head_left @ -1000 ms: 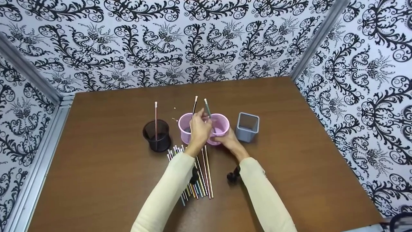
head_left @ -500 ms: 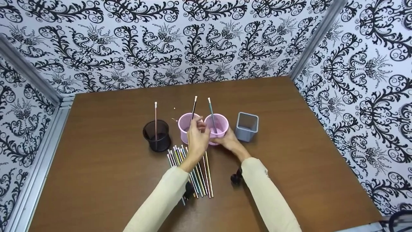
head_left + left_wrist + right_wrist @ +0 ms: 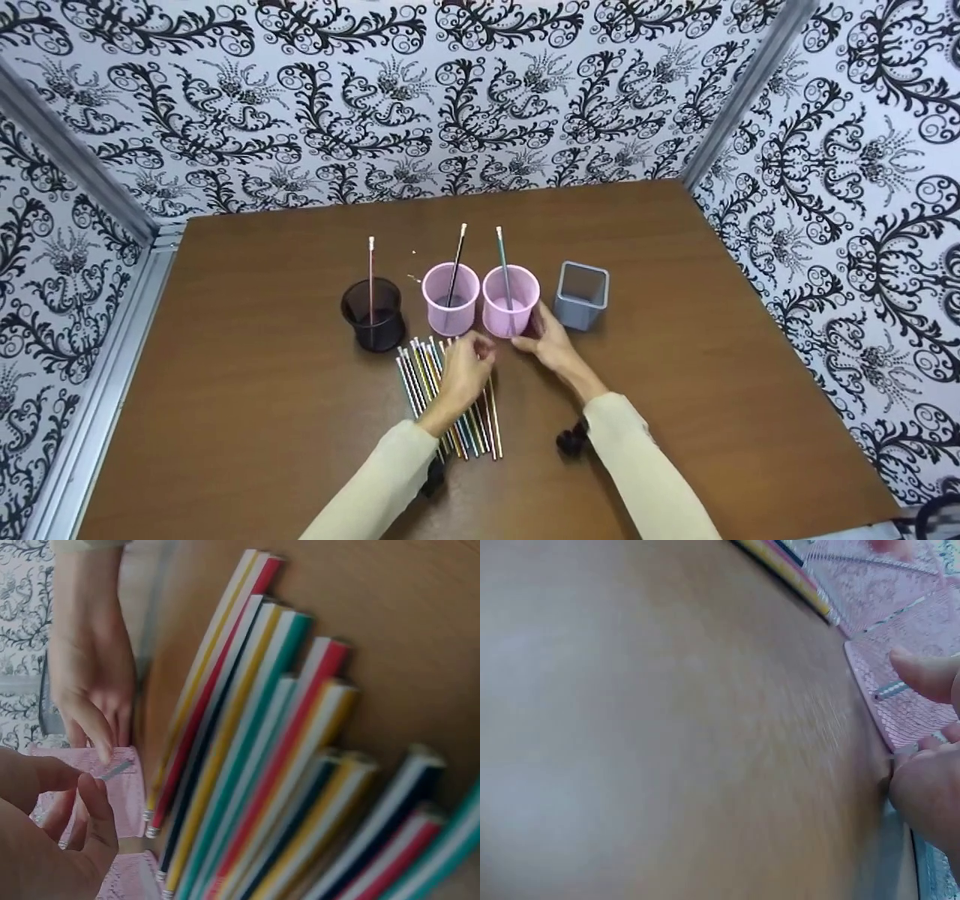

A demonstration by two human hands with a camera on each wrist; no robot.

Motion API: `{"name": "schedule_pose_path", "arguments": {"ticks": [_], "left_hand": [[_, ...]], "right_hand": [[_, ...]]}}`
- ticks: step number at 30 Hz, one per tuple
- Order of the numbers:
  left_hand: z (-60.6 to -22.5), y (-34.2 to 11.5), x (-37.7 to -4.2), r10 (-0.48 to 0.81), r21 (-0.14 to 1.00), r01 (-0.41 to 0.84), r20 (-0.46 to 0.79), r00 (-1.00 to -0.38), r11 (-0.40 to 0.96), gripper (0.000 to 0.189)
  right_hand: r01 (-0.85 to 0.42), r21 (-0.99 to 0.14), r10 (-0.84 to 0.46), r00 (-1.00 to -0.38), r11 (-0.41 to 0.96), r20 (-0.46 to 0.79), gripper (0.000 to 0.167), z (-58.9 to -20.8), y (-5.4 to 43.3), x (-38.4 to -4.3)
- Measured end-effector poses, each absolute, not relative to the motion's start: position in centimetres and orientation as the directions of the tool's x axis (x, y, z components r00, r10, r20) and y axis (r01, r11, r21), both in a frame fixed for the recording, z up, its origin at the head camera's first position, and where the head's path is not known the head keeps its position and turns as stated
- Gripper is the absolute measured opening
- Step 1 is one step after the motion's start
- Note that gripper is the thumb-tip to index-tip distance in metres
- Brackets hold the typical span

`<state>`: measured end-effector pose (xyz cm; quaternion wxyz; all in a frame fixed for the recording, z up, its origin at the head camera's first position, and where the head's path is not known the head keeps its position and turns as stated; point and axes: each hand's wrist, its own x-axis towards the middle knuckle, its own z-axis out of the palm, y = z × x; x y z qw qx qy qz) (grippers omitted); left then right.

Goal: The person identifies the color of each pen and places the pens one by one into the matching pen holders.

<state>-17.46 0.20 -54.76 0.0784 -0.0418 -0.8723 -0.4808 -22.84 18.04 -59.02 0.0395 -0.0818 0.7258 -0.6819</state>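
Note:
My right hand [image 3: 551, 346] grips the lower side of the right pink mesh pencil cup [image 3: 501, 321], thumb in front and fingers round its right side. A teal pencil [image 3: 503, 255] leans upright in that cup and shows through the mesh in the right wrist view. Over the loose striped pencils [image 3: 420, 379] is my left hand [image 3: 463, 375], its fingers loosely bent with nothing between them. The left wrist view shows its thumb [image 3: 96, 806] near the index fingertip, beside the pencils. A second pink mesh cup [image 3: 450, 324] holds a black pencil [image 3: 457, 251].
On the left stands a black mesh cup [image 3: 380, 339] with one red pencil [image 3: 371, 262] in it. A grey square mesh cup [image 3: 577, 315] is just right of my right hand. Small scraps [image 3: 414, 278] lie behind the cups. Patterned walls [image 3: 405, 112] border the brown table [image 3: 247, 360].
My left hand let go of the teal pencil, now in the right pink cup, and drew back toward me over the loose pencils. My right hand stays on the same cup.

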Motion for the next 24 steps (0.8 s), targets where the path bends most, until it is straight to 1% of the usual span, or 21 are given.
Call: {"name": "schedule_pose_path", "arguments": {"ticks": [2, 6, 8, 11, 14, 15, 16, 17, 19, 21, 24], "left_hand": [[-55.3, 0.1, -17.0, 0.009, 0.822, 0.142, 0.165, -0.986, 0.551, 0.010], [-56.2, -0.1, -16.5, 0.023, 0.769, 0.157, 0.182, -0.983, 0.620, 0.013], [-56.4, -0.1, -16.2, 0.033, 0.734, 0.168, 0.195, -0.980, 0.657, 0.015], [-56.5, -0.1, -15.9, 0.043, 0.704, 0.164, 0.187, -0.981, 0.691, 0.018], [-56.4, 0.1, -15.8, 0.052, 0.706, 0.142, 0.148, -0.988, 0.694, 0.020], [-56.4, 0.2, -15.8, 0.054, 0.708, 0.135, 0.135, -0.989, 0.693, 0.021], [-56.4, 0.2, -15.8, 0.057, 0.713, 0.125, 0.119, -0.991, 0.690, 0.021], [-56.4, 0.3, -15.9, 0.059, 0.718, 0.118, 0.106, -0.993, 0.686, 0.022], [-56.4, 0.4, -16.0, 0.061, 0.725, 0.100, 0.081, -0.995, 0.681, 0.024], [-56.4, 0.5, -16.2, 0.065, 0.730, 0.083, 0.052, -0.997, 0.678, 0.029], [-56.4, 0.6, -16.3, 0.077, 0.739, 0.070, 0.025, -0.997, 0.670, 0.041]], "right_hand": [[-0.046, -0.997, -0.197, -0.980, 0.065, 0.032, 0.084, -58.8, 18.9, -21.8], [-0.012, -0.995, -0.237, -0.971, 0.101, -0.013, 0.076, -57.9, 20.7, -19.9], [0.005, -0.992, -0.227, -0.973, 0.129, -0.034, 0.070, -57.4, 21.7, -19.0], [0.043, -0.979, -0.111, -0.992, 0.198, -0.066, 0.053, -56.6, 22.9, -18.0], [0.095, -0.947, 0.088, -0.994, 0.308, -0.071, 0.032, -56.0, 24.1, -17.5], [0.120, -0.933, 0.154, -0.986, 0.339, -0.071, 0.028, -55.8, 24.5, -17.5], [0.145, -0.916, 0.207, -0.976, 0.373, -0.070, 0.028, -55.7, 25.0, -17.5], [0.171, -0.900, 0.248, -0.966, 0.401, -0.073, 0.032, -55.5, 25.5, -17.7], [0.222, -0.884, 0.290, -0.951, 0.412, -0.104, 0.048, -55.1, 26.5, -18.1], [0.242, -0.888, 0.283, -0.950, 0.392, -0.134, 0.068, -54.8, 27.3, -18.6], [0.204, -0.923, 0.221, -0.966, 0.328, -0.135, 0.093, -54.9, 27.9, -19.7]]}}
